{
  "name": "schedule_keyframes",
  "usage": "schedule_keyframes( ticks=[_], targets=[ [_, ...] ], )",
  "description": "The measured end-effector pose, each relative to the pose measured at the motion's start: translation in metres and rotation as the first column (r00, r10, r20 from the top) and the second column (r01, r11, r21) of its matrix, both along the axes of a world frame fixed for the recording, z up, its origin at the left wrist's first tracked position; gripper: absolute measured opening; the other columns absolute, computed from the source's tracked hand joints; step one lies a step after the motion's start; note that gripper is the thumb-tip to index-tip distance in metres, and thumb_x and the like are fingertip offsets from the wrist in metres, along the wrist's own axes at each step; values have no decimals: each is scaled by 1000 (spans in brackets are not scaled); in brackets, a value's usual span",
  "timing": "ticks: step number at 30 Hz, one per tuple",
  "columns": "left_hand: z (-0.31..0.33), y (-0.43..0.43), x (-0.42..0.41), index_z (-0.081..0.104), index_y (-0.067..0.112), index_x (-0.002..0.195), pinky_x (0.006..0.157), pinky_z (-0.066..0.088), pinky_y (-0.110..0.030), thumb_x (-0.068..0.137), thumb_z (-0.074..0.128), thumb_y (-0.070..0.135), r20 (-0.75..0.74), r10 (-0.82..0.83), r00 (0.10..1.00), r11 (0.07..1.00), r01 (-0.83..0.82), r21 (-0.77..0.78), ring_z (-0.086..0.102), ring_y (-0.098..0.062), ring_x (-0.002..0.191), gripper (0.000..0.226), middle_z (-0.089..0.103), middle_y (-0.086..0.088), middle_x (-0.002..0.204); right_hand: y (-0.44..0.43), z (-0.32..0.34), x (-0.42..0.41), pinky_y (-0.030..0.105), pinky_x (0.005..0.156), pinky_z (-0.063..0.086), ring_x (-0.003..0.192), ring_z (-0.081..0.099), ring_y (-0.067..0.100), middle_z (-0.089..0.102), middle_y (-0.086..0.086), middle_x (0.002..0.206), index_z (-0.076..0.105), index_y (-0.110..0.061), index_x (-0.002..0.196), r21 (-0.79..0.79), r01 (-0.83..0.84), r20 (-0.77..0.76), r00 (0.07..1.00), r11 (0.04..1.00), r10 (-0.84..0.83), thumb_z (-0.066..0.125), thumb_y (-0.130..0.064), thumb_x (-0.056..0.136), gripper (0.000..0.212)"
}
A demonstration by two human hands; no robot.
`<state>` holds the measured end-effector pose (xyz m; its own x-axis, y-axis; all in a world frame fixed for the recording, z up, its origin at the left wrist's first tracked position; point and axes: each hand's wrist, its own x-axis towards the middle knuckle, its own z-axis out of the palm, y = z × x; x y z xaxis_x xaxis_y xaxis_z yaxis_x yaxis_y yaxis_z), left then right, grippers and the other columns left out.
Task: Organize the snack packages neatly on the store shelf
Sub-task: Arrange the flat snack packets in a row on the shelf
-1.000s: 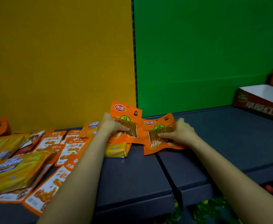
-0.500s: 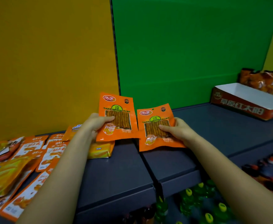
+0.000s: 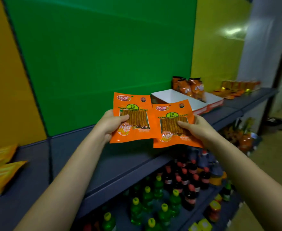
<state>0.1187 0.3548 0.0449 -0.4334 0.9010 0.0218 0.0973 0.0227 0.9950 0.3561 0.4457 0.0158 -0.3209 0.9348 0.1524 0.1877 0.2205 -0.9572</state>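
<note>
Reaching forward with both forearms over the grey shelf [image 3: 120,164]. Gripping one orange snack packet [image 3: 133,117] by its left edge in the left hand [image 3: 111,125], thumb across the front, and a second packet [image 3: 173,124] by its right edge in the right hand [image 3: 198,129]. Held upright side by side above the shelf with edges touching, other fingers probably curled behind, though hidden.

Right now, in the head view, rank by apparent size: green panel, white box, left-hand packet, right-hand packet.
1. green panel
2. left-hand packet and right-hand packet, alike
3. white box, farther and partly hidden: unsure
</note>
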Motion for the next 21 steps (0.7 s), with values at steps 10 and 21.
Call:
schedule_keyframes(
  ticks=[10,21],
  targets=[
    [-39,113,168,57,9,109,66,55,-35,91,57,8,122,-214,969,977,214,11,65,-20,71,18,68,-9,86,63,-27,181,43,86,52,85,65,27,68,12,98,57,-18,85,-56,268,16,963,962,-268,63,-15,88,8],
    [-63,227,287,56,13,116,80,55,-41,92,57,13,189,-333,924,941,337,9,67,-23,81,25,68,-10,100,149,-42,300,38,79,52,93,64,29,64,13,108,53,-12,104,-130,442,-31,893,887,-450,63,-17,88,20]
  ],
)
